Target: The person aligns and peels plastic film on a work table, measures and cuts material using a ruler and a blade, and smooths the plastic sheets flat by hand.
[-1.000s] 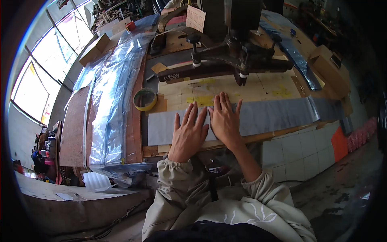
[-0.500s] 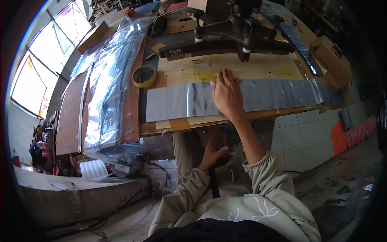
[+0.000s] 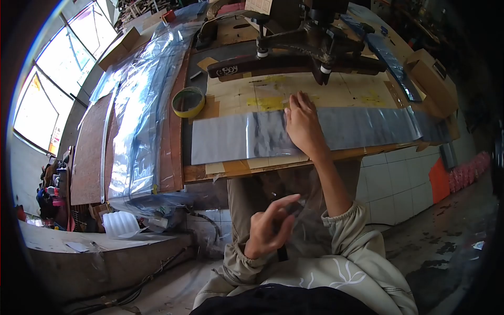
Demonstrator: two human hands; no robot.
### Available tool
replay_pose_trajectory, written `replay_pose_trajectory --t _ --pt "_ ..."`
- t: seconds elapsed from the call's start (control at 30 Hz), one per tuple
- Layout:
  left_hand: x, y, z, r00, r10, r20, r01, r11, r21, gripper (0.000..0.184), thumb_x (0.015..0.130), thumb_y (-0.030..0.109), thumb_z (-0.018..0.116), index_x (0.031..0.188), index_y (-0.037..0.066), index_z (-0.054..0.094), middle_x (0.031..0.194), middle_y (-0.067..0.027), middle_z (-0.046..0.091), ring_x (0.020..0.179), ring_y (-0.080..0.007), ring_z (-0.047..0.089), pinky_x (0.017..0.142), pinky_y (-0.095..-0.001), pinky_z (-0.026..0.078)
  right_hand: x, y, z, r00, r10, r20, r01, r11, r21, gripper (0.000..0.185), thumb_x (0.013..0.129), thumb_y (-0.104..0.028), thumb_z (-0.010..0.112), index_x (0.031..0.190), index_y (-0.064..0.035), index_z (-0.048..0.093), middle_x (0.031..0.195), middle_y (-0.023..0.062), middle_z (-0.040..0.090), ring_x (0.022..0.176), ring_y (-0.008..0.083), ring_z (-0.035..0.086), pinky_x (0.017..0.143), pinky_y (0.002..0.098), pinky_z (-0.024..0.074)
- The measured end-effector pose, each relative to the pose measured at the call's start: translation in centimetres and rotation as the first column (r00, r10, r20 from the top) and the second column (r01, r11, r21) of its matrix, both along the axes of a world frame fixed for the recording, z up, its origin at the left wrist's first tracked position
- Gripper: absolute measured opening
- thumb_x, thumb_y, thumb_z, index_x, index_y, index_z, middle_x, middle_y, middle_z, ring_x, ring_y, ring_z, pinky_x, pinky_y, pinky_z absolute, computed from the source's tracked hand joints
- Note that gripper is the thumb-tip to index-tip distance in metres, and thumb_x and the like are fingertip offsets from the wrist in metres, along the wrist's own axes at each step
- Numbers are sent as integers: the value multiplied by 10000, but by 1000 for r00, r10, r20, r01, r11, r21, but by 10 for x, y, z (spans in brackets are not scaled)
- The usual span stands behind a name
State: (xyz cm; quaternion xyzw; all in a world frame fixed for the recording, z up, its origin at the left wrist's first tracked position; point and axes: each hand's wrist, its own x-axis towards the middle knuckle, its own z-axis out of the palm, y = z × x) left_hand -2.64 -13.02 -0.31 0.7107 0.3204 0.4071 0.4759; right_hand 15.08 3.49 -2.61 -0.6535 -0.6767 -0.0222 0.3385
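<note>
A long grey plastic strip (image 3: 220, 137) lies flat along the front of the pale board (image 3: 236, 89). My right hand (image 3: 307, 126) rests on the strip, palm down, its outstretched fingers reaching past the far edge onto the board. It grips nothing. Below the table edge, in front of my lap, my left hand (image 3: 269, 228) is raised with thumb and index finger apart; I see nothing held in it. Over the board hangs a dark metal press bar (image 3: 294, 67) on a bracketed frame. A roll of yellow tape (image 3: 188, 102) lies left of the board.
Shiny clear-blue plastic film (image 3: 139, 115) covers the table's left side. At the right stand a cardboard box (image 3: 430, 84) and another blue strip (image 3: 391, 65). A white foam roll (image 3: 119, 224) sits on the low ledge at lower left. Pink wrapped material (image 3: 470, 173) lies at the right.
My left hand has risen from beneath the table edge toward me, index finger now extended. My right hand has shifted slightly right and nearer along the strip.
</note>
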Motion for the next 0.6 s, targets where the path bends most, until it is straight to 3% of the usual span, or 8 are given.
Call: replay_pose_trajectory --t 0.07,0.17,0.2,0.3,0.33,0.43,0.57,0.6 --pt "-6 -8 -4 991 53 122 -19 965 -260 464 849 -38 596 1303 -11 508 709 -46 674 674 -128 678 579 -237 500 4 -13 16 979 73 -188 -78 997 -16 442 948 -145 560 1309 103 493 1365 331 464 1296 444 439 1089 471 376" --pt "-7 5 -12 979 -147 143 176 958 -224 490 860 -41 565 1339 -8 465 855 -100 721 874 -168 710 704 -228 527 4 -57 50 957 105 -271 -111 994 -8 449 942 -163 586 1314 75 504 1377 327 450 1275 467 444 1065 481 394" --pt "-7 7 -14 973 -184 138 218 932 -289 558 901 -29 562 1413 -6 343 987 -148 718 979 -192 692 791 -254 535 3 -65 49 961 86 -263 -99 995 -34 449 941 -178 597 1311 64 516 1384 311 455 1288 454 441 1064 471 397" --pt "11 14 -4 966 -5 260 132 870 -474 646 935 -14 568 1466 4 202 1073 -157 696 985 -208 693 805 -277 553 5 -74 41 986 50 -158 -63 995 -80 456 936 -210 623 1305 43 538 1403 278 461 1312 426 435 1066 448 398" --pt "14 23 -7 981 -3 192 81 914 -398 767 944 -1 581 1506 24 58 1079 -147 692 990 -229 694 783 -297 578 7 -70 32 996 52 -67 -57 995 -79 462 932 -213 628 1306 43 538 1407 276 458 1311 425 437 1072 446 392" --pt "25 48 6 972 188 144 -143 950 -277 826 939 -16 577 1522 39 -5 1035 -147 698 978 -223 696 728 -287 595 8 -65 24 998 46 38 -42 995 -94 446 956 -219 583 1320 34 534 1440 251 435 1341 389 418 1105 475 338" --pt "21 74 20 967 229 -111 -230 973 10 671 926 -29 570 1505 23 234 1263 -181 585 1034 -222 675 704 -299 616 4 -62 21 996 22 84 -12 992 -124 454 990 -255 511 1336 39 525 1461 210 432 1382 327 385 1135 519 281" --pt "22 76 23 953 271 -137 -267 963 43 566 904 -73 571 1439 16 409 1385 -176 490 1090 -209 644 721 -302 634 3 -61 20 995 15 95 -2 992 -127 466 995 -270 496 1338 44 522 1463 199 436 1391 307 379 1143 527 267"
